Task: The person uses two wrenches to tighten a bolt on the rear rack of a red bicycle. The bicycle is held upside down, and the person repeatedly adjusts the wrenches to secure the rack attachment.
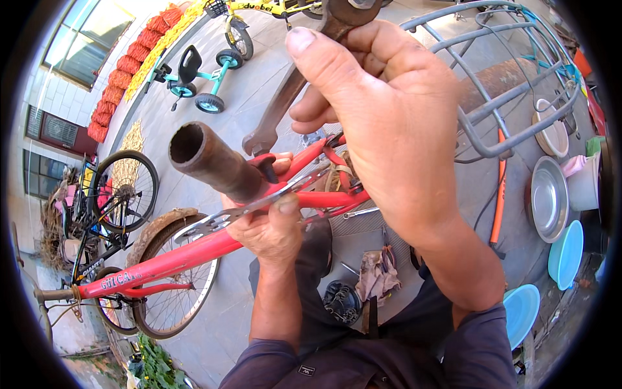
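A red bicycle frame (194, 249) is lying across the view, its tubes smooth and painted, its long axis running from lower left up to the right. A rusty round pipe (210, 159), open end facing up-left, is rising from the frame just above the left hand (272, 230). That hand is closing around a flat, bright multi-hole wrench (223, 217) pointing left along the frame. The right hand (382, 123), nearer the camera, is gripping a dull brown spanner (285, 97) angled down towards the pipe's base.

wrench (285, 97) head cut off by top edge, handle end hidden under right hand (389, 123)
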`<state>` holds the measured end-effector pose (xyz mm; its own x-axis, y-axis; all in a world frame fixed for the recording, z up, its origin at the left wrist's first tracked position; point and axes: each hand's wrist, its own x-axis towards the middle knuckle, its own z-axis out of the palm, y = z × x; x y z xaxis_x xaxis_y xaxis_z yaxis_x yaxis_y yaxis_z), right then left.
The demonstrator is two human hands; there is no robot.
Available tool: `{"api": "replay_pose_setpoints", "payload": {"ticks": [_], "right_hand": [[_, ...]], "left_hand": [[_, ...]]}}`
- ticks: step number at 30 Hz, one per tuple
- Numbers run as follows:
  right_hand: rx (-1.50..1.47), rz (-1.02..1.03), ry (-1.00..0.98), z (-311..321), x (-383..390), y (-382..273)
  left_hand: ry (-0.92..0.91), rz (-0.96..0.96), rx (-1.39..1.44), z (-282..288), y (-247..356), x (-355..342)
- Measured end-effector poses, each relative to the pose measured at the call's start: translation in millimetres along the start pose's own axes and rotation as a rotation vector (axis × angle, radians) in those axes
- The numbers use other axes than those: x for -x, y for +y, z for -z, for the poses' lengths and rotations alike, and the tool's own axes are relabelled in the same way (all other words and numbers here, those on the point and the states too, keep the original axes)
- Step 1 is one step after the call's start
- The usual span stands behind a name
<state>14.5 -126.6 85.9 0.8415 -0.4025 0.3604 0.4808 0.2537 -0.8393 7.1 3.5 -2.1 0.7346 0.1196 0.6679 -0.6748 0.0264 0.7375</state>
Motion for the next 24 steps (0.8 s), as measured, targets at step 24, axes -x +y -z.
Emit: {"api": "replay_pose_setpoints", "payload": {"ticks": [24], "right_hand": [[-0.12,0.004,0.037,9.2,4.5,-8.7]], "left_hand": [[-0.019,0.077,-0.101,-5.9,12.0,0.2]]}}
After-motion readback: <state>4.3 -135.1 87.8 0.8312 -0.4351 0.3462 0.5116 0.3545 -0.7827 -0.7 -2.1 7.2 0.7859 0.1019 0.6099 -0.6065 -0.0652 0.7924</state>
